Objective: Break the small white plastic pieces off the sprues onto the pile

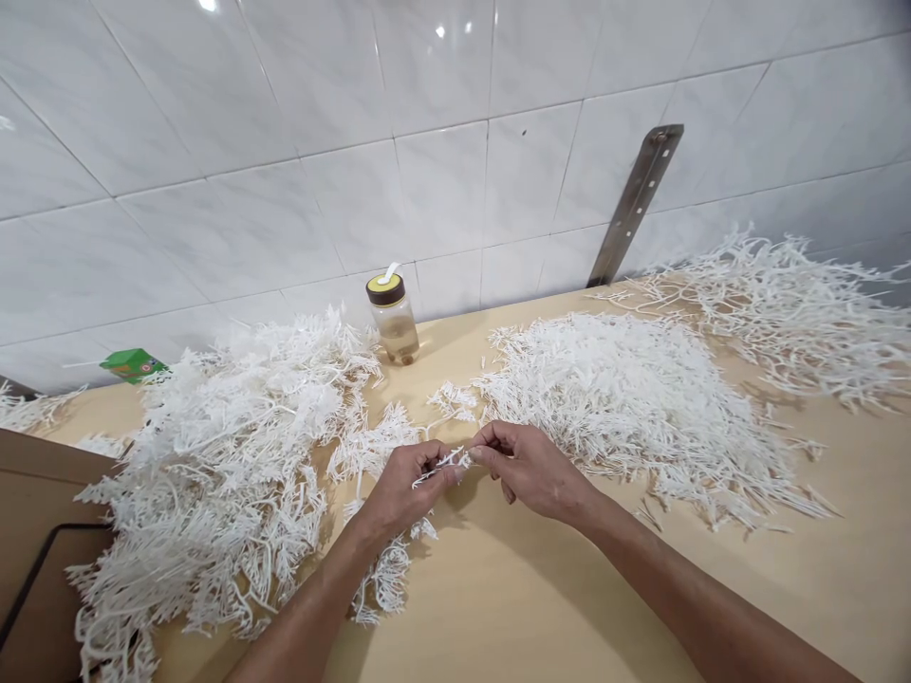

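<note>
My left hand [413, 484] is closed around a small white branching sprig [455, 459], which looks like plastic foliage. From the right, my right hand [523, 465] pinches at the tip of the same sprig, thumb against forefinger; the exact point of contact is too small to make out. Just behind and left of the hands lie loose white sprigs [377, 441]. A small bunch of white strands [388, 579] rests below my left hand. Beyond my right hand spreads a flat pile of short white pieces [619, 389].
A big heap of white branched sprigs [234, 455] covers the left side, by a cardboard box [49, 541]. Bare white stems [797, 313] lie far right. At the back stand a lidded bottle [397, 327], a green drink carton [133, 364] and a metal strip [633, 209] against the wall.
</note>
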Motion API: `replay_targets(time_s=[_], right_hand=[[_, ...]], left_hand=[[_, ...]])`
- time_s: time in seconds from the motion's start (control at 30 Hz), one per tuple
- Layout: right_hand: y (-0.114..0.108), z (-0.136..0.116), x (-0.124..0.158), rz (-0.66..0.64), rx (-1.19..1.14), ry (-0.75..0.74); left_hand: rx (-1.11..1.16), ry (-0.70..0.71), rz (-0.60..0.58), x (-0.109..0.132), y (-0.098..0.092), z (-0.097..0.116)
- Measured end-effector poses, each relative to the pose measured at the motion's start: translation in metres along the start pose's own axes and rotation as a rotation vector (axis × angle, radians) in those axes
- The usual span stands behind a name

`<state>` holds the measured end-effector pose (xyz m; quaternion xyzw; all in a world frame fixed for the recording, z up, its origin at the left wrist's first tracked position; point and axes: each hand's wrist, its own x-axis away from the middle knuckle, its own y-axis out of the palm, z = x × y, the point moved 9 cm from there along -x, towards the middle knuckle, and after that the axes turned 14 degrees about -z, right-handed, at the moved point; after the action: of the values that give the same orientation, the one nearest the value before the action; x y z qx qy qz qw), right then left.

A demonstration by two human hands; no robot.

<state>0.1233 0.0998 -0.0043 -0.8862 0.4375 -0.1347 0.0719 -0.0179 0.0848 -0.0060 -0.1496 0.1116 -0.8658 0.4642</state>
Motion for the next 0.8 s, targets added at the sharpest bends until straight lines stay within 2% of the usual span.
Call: replay_targets(time_s=[0.17, 0.3, 0.57, 0.67, 0.8], right_hand=[[-0.001, 0.000, 0.000, -0.024, -0.004, -0.011], [0.000, 0.001, -0.001, -0.043, -0.007, -0.019], [-0.003, 0.007, 0.000, -0.022, 0.087, 0.049], [-0.003, 0.003, 0.001, 0.000, 0.217, 0.035], [-0.001, -0.015, 0.002, 0.120, 0.547, -0.123]], left_hand=[[0.061, 0.038, 0.007, -0.001, -0.002, 0.001], [0.064, -0.012, -0.009, -0.001, -0.001, -0.003], [0.025, -0.013, 0.003, 0.000, -0.004, -0.001], [-0.028, -0.014, 0.009, -0.001, -0.003, 0.001], [-0.101, -0.006, -0.009, -0.001, 0.001, 0.006]])
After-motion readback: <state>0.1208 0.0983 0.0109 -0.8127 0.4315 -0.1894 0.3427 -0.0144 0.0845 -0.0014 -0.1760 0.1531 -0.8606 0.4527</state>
